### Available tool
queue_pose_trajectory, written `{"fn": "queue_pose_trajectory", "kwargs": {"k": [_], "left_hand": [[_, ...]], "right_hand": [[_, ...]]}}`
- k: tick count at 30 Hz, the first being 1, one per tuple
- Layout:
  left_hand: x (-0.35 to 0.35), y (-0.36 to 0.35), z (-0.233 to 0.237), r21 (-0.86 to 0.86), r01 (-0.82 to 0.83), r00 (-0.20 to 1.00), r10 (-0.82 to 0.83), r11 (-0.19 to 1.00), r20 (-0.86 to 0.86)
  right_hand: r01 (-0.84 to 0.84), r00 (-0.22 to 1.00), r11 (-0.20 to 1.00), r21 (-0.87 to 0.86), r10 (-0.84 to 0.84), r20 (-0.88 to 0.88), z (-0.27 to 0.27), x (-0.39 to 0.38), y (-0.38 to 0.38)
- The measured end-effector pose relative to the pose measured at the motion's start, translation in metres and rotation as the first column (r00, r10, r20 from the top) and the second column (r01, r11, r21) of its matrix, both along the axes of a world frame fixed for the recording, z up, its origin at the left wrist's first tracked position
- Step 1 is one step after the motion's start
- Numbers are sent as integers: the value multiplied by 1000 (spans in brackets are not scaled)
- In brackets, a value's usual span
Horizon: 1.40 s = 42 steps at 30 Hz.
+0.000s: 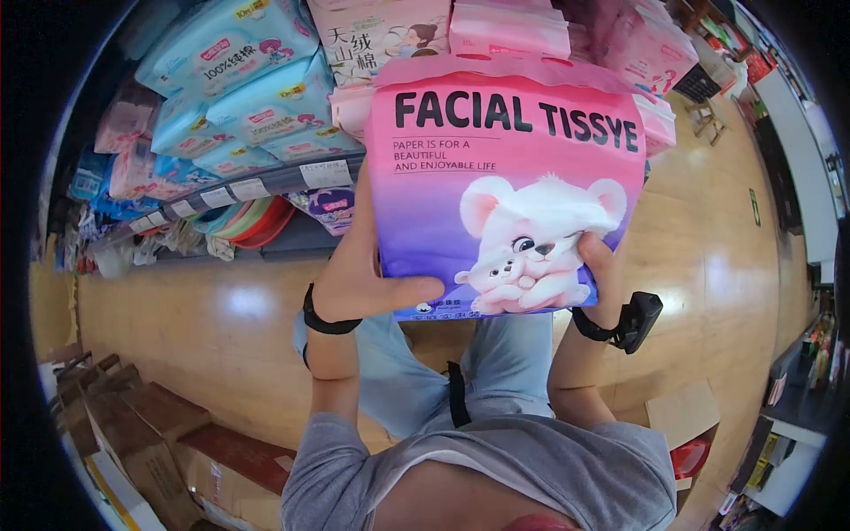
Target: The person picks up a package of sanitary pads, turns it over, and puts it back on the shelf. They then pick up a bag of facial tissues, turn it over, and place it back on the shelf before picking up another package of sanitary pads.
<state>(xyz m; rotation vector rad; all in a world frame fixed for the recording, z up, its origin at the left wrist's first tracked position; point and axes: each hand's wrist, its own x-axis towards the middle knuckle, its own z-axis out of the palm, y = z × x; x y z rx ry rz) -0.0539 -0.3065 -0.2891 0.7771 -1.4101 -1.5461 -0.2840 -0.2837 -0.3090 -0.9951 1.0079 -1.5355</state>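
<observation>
A large pink-to-purple facial tissue pack (425, 212) with a cartoon bear printed on it is held up in front of me, in the middle of the head view. My left hand (381, 288) grips its lower left side, the thumb lying across the front. On the lower right side my right hand (602, 279) holds it, thumb pressed on the bear print. The other fingers of both hands are hidden behind the pack. Right behind it are pink tissue packs (509, 31) on the shelf. Black bands sit on both wrists.
Blue cotton-tissue packs (266, 106) are stacked on the shelf at upper left, above price labels (328, 173). Stacked colored basins (257, 221) are beneath. Cardboard boxes (159, 442) stand at lower left, and an open carton (682, 416) is at lower right. Another shelf (810, 372) lines the right edge.
</observation>
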Motion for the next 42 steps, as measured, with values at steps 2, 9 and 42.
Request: {"fn": "queue_pose_trajectory", "kwargs": {"k": [2, 9, 42], "left_hand": [[0, 1, 2, 110, 1, 1000, 2, 994, -28], [5, -4, -2, -2, 149, 984, -148, 989, 103], [6, -2, -3, -152, 45, 991, -25, 987, 134]], "right_hand": [[4, 1000, 1000, -4, -4, -2, 0, -2, 0], [23, 1000, 997, -70, -24, -16, 8, 2, -4], [-95, 983, 964, -248, 52, -174, 95, -21, -96]]}}
